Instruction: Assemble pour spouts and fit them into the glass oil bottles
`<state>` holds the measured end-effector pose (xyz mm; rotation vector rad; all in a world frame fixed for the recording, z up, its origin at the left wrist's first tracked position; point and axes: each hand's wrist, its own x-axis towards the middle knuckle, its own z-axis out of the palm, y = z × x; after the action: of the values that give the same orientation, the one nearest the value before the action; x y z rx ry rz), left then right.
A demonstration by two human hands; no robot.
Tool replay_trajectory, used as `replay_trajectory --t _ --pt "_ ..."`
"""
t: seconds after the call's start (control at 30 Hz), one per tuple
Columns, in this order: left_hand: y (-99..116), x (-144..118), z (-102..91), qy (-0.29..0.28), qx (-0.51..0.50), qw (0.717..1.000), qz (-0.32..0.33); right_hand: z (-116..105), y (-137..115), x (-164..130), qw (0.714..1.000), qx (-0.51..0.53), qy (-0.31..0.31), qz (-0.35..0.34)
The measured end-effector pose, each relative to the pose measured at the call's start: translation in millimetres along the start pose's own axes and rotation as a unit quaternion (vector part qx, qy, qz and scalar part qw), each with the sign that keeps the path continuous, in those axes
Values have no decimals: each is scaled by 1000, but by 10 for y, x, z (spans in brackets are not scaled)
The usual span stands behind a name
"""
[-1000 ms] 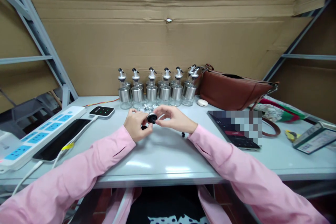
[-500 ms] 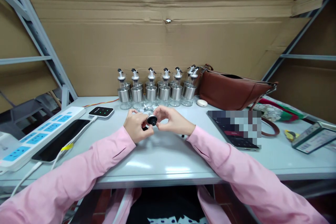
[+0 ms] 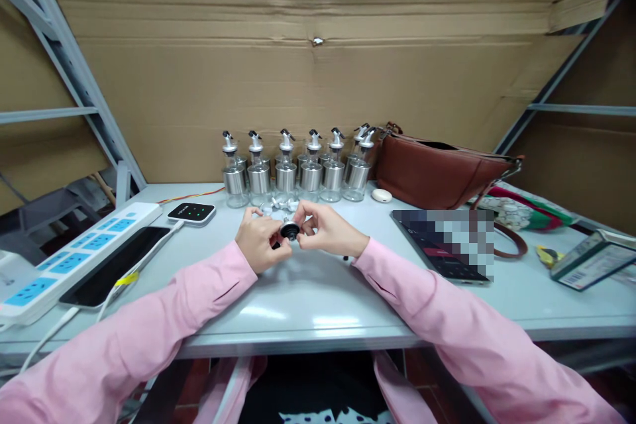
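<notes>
Head view: curled hands flank a small black stopper.

The hands partly hide the black stopper, and mosaic blurs part of the tablet.

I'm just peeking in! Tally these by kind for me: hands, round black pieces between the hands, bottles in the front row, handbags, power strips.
Hands (left hand, right hand): 2
Round black piece between them: 1
Front-row bottles: 6
Brown handbag: 1
White power strip: 1
Total: 11
</notes>
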<state>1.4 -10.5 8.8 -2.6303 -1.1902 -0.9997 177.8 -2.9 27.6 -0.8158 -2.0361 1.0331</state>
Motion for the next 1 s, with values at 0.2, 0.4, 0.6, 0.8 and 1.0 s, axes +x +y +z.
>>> replay_trajectory --t 0.2,0.4,0.6,0.8,1.0 --pt "-2 -7 7 -11 -4 1000 -1 -3 -7 5 1000 0 2 0" --pt "-39 -27 17 2 9 1000 7 -17 24 26 994 100 -29 23" --pt "-75 -38 4 13 1 1000 28 -20 53 40 990 132 -33 25" --pt "-74 -37 -2 19 -7 1000 4 -65 21 43 993 114 -9 -1" --pt "-59 -32 16 63 -35 997 -11 -88 55 63 996 78 32 -6"
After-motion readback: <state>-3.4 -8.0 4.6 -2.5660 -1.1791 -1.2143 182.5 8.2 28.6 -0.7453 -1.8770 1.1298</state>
